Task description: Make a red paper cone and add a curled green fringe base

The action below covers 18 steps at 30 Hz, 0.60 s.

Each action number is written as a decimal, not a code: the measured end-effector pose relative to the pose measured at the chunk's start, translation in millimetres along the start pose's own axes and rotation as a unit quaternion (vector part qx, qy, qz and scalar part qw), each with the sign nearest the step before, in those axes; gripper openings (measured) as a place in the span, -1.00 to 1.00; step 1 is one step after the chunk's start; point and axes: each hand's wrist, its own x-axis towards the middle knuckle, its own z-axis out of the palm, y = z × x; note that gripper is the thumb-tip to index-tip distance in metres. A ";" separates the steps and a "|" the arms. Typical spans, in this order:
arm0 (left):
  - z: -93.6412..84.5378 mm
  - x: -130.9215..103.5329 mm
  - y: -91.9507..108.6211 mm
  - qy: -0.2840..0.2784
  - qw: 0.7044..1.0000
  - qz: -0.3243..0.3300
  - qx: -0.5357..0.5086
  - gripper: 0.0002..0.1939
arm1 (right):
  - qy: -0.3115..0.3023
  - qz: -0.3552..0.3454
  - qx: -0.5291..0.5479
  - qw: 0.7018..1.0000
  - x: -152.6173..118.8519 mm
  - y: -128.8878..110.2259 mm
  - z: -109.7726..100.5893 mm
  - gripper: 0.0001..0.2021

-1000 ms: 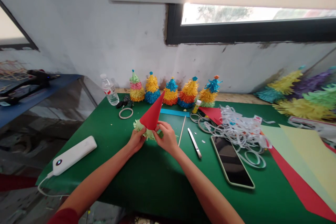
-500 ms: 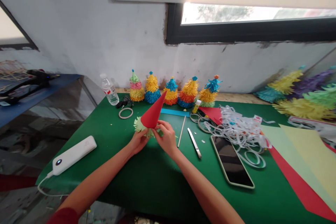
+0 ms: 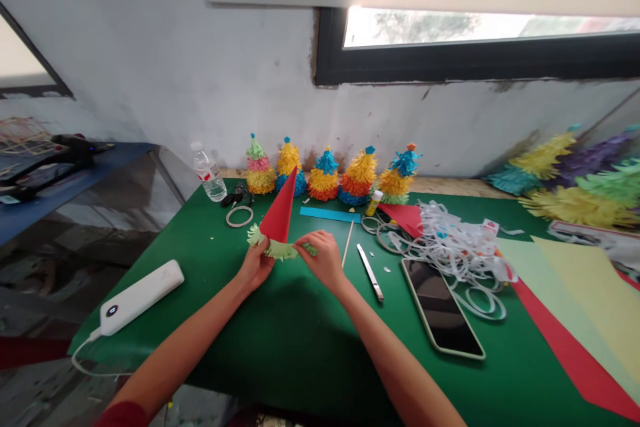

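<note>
A red paper cone (image 3: 279, 213) tilts to the right above the green table, its point upward. Around its lower edge runs a pale green fringed paper strip (image 3: 281, 251), whose free part stretches out to the right. My left hand (image 3: 256, 265) grips the cone's base at the lower left, thumb on the front. My right hand (image 3: 323, 259) pinches the strip to the right of the cone, with fingertips closed on it. Part of the strip is hidden behind the right fingers.
Behind stand several fringed paper trees (image 3: 325, 177) and a water bottle (image 3: 209, 173). A blue strip (image 3: 330, 214), thin stick (image 3: 348, 243), cutter (image 3: 370, 272), glue stick (image 3: 374, 203), phone (image 3: 443, 307) and white strips (image 3: 455, 247) lie rightward; a power bank (image 3: 143, 297) lies left.
The cone has shifted left and stands a little more upright. My right hand has moved away from the cone to the right, drawing out a length of the green strip between them.
</note>
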 end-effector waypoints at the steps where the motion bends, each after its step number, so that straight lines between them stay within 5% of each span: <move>1: 0.1 -0.3 0.3 -0.003 1.000 -0.004 0.002 -0.74 | -0.003 -0.002 -0.005 1.000 0.2 0.3 0.0 -0.92; 18: -3.1 -3.1 2.6 -0.068 0.988 -0.135 0.041 -0.78 | -0.040 -0.030 -0.014 0.999 2.4 0.3 -6.2 -0.86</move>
